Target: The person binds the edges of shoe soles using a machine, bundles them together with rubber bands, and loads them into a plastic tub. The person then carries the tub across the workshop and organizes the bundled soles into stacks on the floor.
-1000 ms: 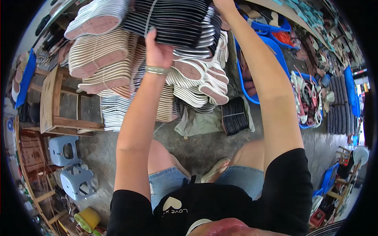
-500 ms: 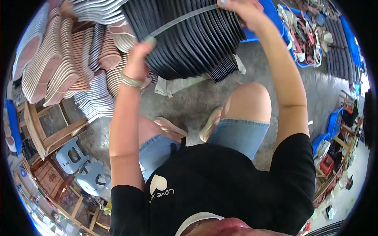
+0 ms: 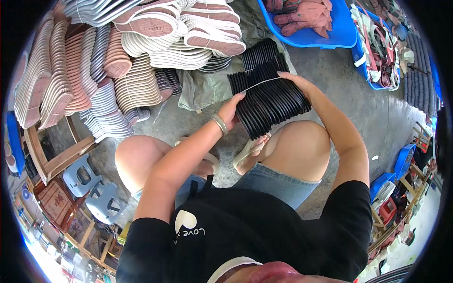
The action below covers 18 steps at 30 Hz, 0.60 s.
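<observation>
A bundle of black shoe soles (image 3: 271, 101), bound with a pale strap, is held low in front of my knees. My left hand (image 3: 229, 113) grips its left end, with the thumb up near the strap. At the opposite end my right hand (image 3: 298, 86) is closed on the bundle; part of its fingers is hidden behind the soles. Just beyond, more black soles (image 3: 259, 51) lie beside a grey-green cloth (image 3: 207, 87) on the floor; the held bundle partly overlaps them.
Stacked bundles of white-edged soles (image 3: 155, 28) and beige soles (image 3: 138, 85) fill the far left. A blue basin (image 3: 325, 40) holds reddish pieces; another blue bin (image 3: 361, 61) contains straps and scraps. Blue-grey stools (image 3: 101, 203) and a wooden frame (image 3: 66, 155) stand at left.
Both hands have brought the black sole bundle down from close to the camera to near the floor. White-edged soles and the blue basin behind it now show.
</observation>
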Tool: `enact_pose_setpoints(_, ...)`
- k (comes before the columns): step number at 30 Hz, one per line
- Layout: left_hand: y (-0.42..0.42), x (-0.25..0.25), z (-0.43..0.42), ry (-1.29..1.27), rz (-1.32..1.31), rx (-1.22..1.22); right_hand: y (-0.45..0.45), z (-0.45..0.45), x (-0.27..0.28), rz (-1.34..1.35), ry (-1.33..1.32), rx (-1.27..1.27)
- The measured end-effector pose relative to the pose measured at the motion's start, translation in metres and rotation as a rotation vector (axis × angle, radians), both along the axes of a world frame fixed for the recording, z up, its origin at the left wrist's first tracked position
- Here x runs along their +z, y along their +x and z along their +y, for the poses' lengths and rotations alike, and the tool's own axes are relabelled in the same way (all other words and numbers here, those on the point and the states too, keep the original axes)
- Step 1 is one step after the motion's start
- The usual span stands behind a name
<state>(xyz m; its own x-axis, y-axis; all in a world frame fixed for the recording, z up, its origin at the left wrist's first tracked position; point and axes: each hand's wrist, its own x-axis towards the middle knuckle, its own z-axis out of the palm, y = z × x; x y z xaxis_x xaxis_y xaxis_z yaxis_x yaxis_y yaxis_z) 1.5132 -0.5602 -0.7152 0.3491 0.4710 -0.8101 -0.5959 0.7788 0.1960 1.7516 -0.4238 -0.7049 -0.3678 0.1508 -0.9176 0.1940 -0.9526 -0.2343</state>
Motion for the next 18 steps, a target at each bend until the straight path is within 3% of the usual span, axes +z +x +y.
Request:
enact_pose_setpoints(3, 0.012, -0.024, 0.015, 0.070, -0.026, 0.030, 0.005, 0.023, -0.015, 0.018, 0.002, -0.003)
enact_pose_setpoints(5, 0.021, -0.033, 0.028, 0.164, 0.073, 0.037, 0.012, 0.045, -0.031, 0.017, 0.164, 0.058)
enact_pose_setpoints(6, 0.020, -0.029, 0.037, 0.142, 0.292, -0.174, 0.021, 0.059, -0.050, 0.004, 0.139, 0.131)
enact_pose_setpoints(7, 0.023, -0.035, 0.041, 0.137, 0.289, -0.169, 0.023, 0.060, -0.067, 0.001, 0.134, 0.138)
enact_pose_setpoints(9, 0.031, -0.054, 0.058, 0.084, 0.204, -0.113, 0.025, 0.068, -0.097, -0.251, 0.662, 0.194)
enact_pose_setpoints(10, 0.031, -0.070, 0.053, 0.186, 0.115, -0.198, 0.027, 0.069, -0.116, -0.172, 0.595, 0.175)
enact_pose_setpoints(11, 0.034, -0.074, 0.048, 0.168, 0.124, -0.237, 0.027, 0.066, -0.112, -0.169, 0.588, 0.181)
enact_pose_setpoints(13, 0.041, -0.083, 0.034, 0.215, 0.194, -0.152, 0.034, 0.061, -0.106, -0.356, 0.800, 0.558)
enact_pose_setpoints(15, 0.041, -0.091, 0.028, 0.231, 0.286, -0.204, 0.040, 0.062, -0.121, -0.340, 0.784, 0.506)
enact_pose_setpoints(18, 0.041, -0.107, 0.024, 0.312, 0.475, -0.269, 0.030, 0.062, -0.126, -0.350, 0.884, 0.629)
